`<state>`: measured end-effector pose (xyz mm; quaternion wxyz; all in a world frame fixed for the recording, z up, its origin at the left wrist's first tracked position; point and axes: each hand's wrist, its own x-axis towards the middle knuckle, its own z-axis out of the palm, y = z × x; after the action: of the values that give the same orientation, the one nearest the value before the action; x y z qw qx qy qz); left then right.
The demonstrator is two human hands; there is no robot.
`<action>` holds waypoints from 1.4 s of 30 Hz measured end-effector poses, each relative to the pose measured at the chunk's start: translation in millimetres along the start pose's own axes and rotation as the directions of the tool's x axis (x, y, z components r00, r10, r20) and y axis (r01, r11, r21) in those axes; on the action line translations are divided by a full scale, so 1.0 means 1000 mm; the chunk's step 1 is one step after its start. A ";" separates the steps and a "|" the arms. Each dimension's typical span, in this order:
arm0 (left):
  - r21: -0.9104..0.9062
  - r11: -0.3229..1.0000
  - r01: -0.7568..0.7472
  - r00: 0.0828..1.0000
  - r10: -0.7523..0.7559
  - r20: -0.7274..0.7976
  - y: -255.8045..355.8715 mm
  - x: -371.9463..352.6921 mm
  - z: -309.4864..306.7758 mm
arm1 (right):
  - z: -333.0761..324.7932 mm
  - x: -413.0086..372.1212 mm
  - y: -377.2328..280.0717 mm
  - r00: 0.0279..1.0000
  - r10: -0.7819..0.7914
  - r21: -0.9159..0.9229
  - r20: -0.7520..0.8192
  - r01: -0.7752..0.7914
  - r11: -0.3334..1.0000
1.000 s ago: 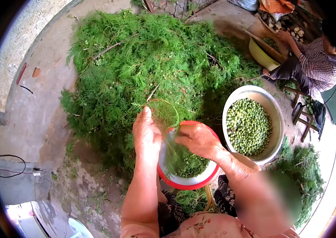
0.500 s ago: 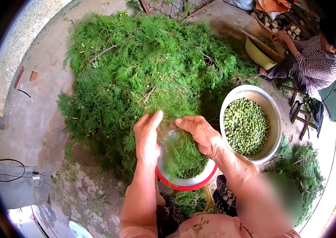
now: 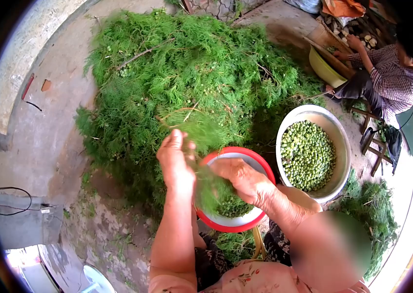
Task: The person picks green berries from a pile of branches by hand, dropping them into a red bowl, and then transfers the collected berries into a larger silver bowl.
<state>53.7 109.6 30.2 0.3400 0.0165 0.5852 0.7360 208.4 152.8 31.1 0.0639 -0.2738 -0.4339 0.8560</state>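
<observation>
My left hand (image 3: 175,163) is closed on a green sprig (image 3: 199,129), whose feathery leaves are blurred by motion. My right hand (image 3: 243,179) is just to the right, over a red-rimmed white basin (image 3: 261,168); its fingertips are smeared and partly hidden by the greenery. Small green berries (image 3: 233,207) lie in the bottom of that basin. To the right stands a large metal basin (image 3: 341,146) holding many round green berries (image 3: 306,156). A big heap of leafy branches (image 3: 167,73) spreads beyond my hands.
At the upper right a seated person (image 3: 394,73) works beside a yellow-green basin (image 3: 323,68) and a woven tray (image 3: 331,44). Wooden stool legs (image 3: 376,149) stand below them. More cut branches (image 3: 370,215) lie at the right. A cable (image 3: 28,198) is at the left.
My right hand has moved down and away from my left hand. The sprig between them has shifted and blurred, and more of the red rim shows. The other person's hand has moved up off the tray.
</observation>
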 end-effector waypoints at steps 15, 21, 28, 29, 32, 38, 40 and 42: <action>-0.528 0.642 0.556 0.678 0.016 0.735 0.013 0.037 -0.046 | -0.019 -0.020 -0.011 0.906 -0.357 -0.876 0.226 0.349 0.333; -0.472 0.719 0.510 0.763 -0.125 0.634 0.016 0.005 -0.025 | 0.002 -0.010 -0.001 0.941 -0.335 -0.492 -0.041 0.273 0.827; -0.461 0.828 0.320 0.856 -0.045 0.514 0.000 0.016 -0.021 | 0.022 -0.005 0.002 0.974 -0.223 -0.392 0.046 0.223 0.893; -0.437 0.876 0.207 0.925 -0.029 0.379 0.003 0.010 -0.016 | 0.019 -0.005 0.001 0.996 -0.057 -0.419 0.064 0.079 0.904; -0.381 0.923 0.048 0.964 0.056 0.258 0.009 0.002 -0.012 | 0.017 -0.003 0.010 0.988 -0.153 -0.413 0.037 0.155 0.897; -0.236 0.954 -0.184 0.969 0.216 0.118 0.016 -0.007 -0.003 | -0.002 -0.002 0.006 0.857 -0.505 -0.722 -0.102 0.286 0.630; -0.177 0.963 -0.204 0.969 0.225 0.104 0.016 -0.013 0.001 | -0.004 0.000 0.000 0.874 -0.420 -0.577 -0.242 0.218 0.787; -0.112 0.972 -0.209 0.971 0.219 0.092 0.016 -0.015 0.004 | -0.004 0.000 -0.003 0.897 -0.380 -0.481 -0.228 0.235 0.844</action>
<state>59.2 104.1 51.3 0.2891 0.1006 0.5233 0.7953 210.3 157.6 32.0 0.2064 -0.3398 -0.6394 0.6582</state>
